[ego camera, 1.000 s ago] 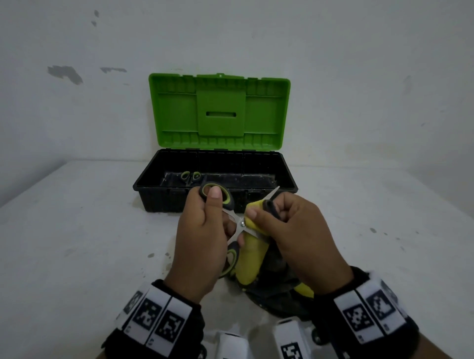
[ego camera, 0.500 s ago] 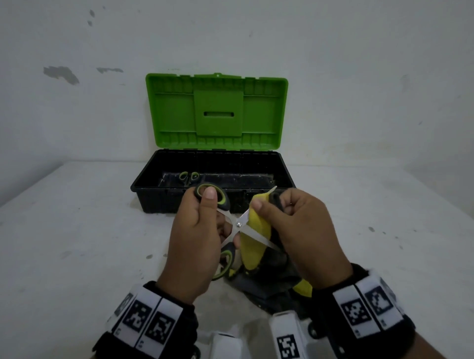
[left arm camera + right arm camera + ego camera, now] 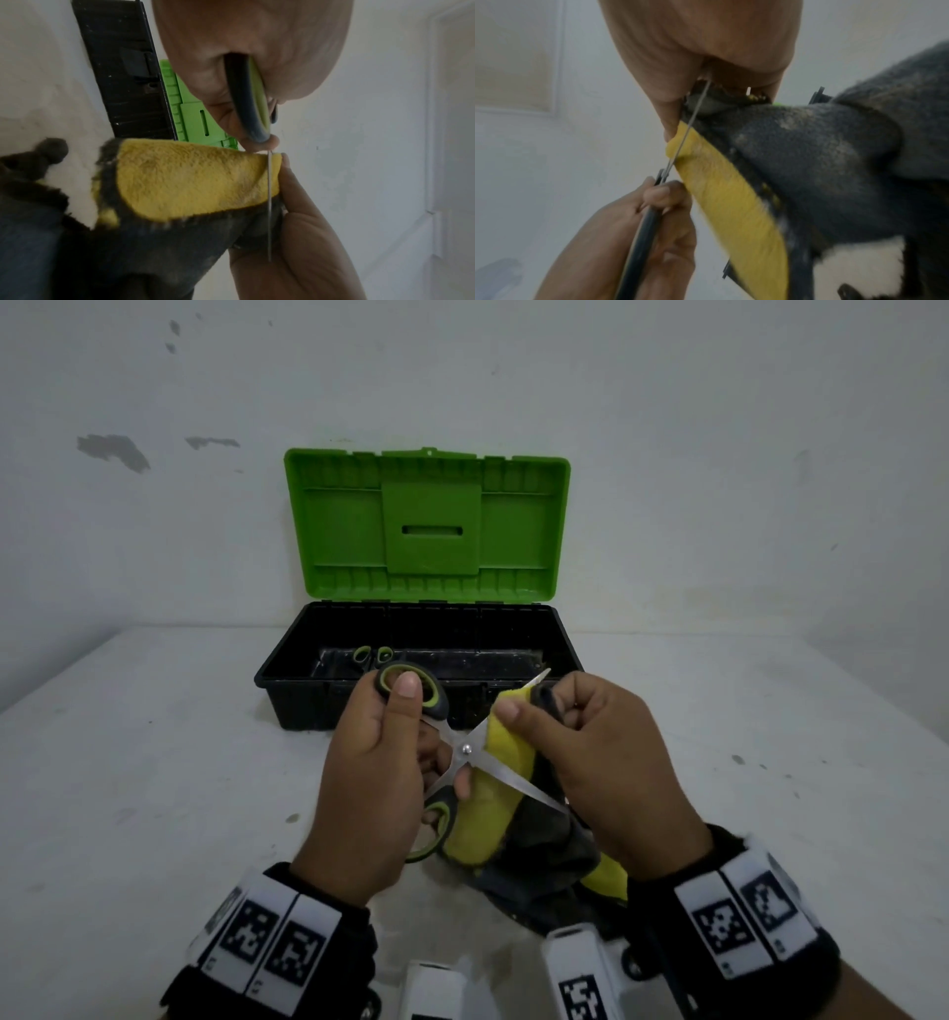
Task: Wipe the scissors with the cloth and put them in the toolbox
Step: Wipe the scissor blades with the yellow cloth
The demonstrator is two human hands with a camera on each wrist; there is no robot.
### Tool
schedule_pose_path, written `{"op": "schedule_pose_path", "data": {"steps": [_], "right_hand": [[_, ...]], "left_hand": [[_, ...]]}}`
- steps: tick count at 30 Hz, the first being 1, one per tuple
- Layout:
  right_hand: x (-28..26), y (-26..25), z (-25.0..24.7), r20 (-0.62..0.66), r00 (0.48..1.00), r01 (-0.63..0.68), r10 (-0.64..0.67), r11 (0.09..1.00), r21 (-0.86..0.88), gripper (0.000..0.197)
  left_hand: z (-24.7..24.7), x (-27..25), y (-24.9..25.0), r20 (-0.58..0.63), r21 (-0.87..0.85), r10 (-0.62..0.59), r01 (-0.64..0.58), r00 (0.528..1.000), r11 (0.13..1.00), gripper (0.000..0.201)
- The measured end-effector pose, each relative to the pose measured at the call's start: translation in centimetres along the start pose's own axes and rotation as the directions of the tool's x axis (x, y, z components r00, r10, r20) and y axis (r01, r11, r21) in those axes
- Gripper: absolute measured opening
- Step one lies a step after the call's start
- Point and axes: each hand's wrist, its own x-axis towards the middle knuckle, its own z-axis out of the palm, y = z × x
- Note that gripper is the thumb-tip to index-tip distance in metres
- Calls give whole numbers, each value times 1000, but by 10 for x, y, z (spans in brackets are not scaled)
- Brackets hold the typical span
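Note:
My left hand [image 3: 380, 762] grips the black-and-green handles of the scissors [image 3: 464, 748], whose blades stand spread apart above the table. My right hand [image 3: 590, 752] pinches the yellow-and-grey cloth [image 3: 488, 809] folded over the upper blade near its tip. In the left wrist view the thin blade edge runs across the cloth [image 3: 195, 180], and the handle of the scissors [image 3: 248, 97] sits between my fingers. The right wrist view shows the cloth [image 3: 731, 203] wrapped on the blade of the scissors [image 3: 684, 140]. The rest of the cloth hangs down onto the table.
The black toolbox [image 3: 287, 680] stands open just behind my hands, its green lid [image 3: 426, 526] leaning against the white wall. Another small pair of green-handled scissors [image 3: 372, 655] lies inside it. The white table [image 3: 128, 762] extends left and right.
The scissor blades have spread wider apart. My right hand with the cloth has slid up along the upper blade toward its tip.

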Motion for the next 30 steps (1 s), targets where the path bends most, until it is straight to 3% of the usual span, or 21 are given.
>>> {"op": "schedule_pose_path", "data": {"steps": [4, 7, 10, 14, 17, 20, 24, 30], "right_hand": [[22, 7, -10, -139, 988, -61, 63, 998, 23, 47], [30, 13, -20, -202, 975, -81, 91, 995, 56, 44], [27, 16, -27, -251, 966, -49, 65, 996, 69, 44], [17, 16, -21, -269, 963, -8, -8, 998, -55, 31], [6, 5, -11, -223, 973, 40, -64, 993, -112, 21], [-8, -7, 2, -77, 992, 95, -102, 991, -93, 15], [-23, -15, 9, 145, 977, 171, -155, 980, -104, 20], [-22, -17, 4, 274, 953, 164, -128, 980, -116, 22]], "left_hand": [[4, 1, 2, 40, -53, -25, 27, 999, 998, 29], [1, 3, -1, -19, 4, -80, 80, 997, 997, 29], [0, 4, -1, -54, -6, -128, 127, 990, 992, 28], [5, 3, 1, -58, -25, -147, 146, 987, 989, 28], [11, 1, 3, -47, -32, -133, 132, 990, 991, 29], [15, -1, 5, -69, -13, -122, 121, 990, 993, 28], [14, -1, 4, -109, 45, -111, 116, 988, 992, 25], [10, -1, 0, -117, 70, -73, 82, 990, 994, 25]]}}
